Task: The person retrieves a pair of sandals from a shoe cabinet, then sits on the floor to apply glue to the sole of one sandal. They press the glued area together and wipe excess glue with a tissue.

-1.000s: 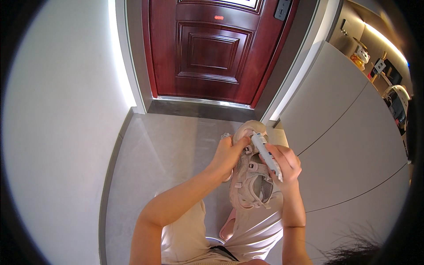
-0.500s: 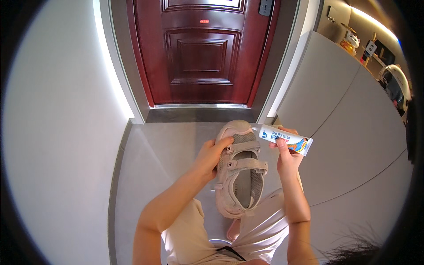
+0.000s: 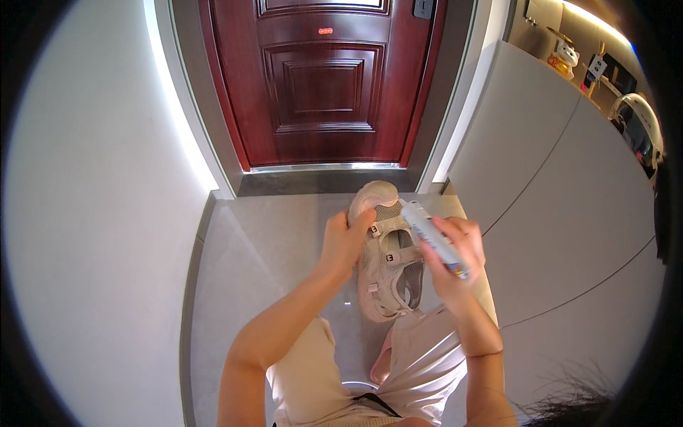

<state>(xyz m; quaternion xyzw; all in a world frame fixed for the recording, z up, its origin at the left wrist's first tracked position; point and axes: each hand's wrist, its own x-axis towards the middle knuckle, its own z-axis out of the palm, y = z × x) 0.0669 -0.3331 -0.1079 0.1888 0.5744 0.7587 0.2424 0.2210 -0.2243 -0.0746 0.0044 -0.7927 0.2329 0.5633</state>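
My left hand [image 3: 346, 238] grips a beige strapped shoe [image 3: 375, 285] by the side of its toe end, thumb on the upper. The toe points away from me, and the heel hangs over my lap. In my right hand [image 3: 459, 252] is a white tube of shoe glue [image 3: 431, 233], a little blurred by motion. Its nozzle points up and left, at the shoe's upper near the toe strap; whether it touches cannot be made out. The tube covers part of the shoe's right side.
Ahead stands a dark red panelled door [image 3: 324, 85] with a dark threshold. A white wall [image 3: 92, 213] runs along the left, a grey cabinet [image 3: 526, 171] along the right. A cat figurine [image 3: 564, 58] and other items stand on the cabinet's ledge. Below is a pink slipper [image 3: 382, 359].
The tube has swung from nearly level to steeply slanted and come left over the shoe. The shoe has turned slightly and its heel has moved away from me.
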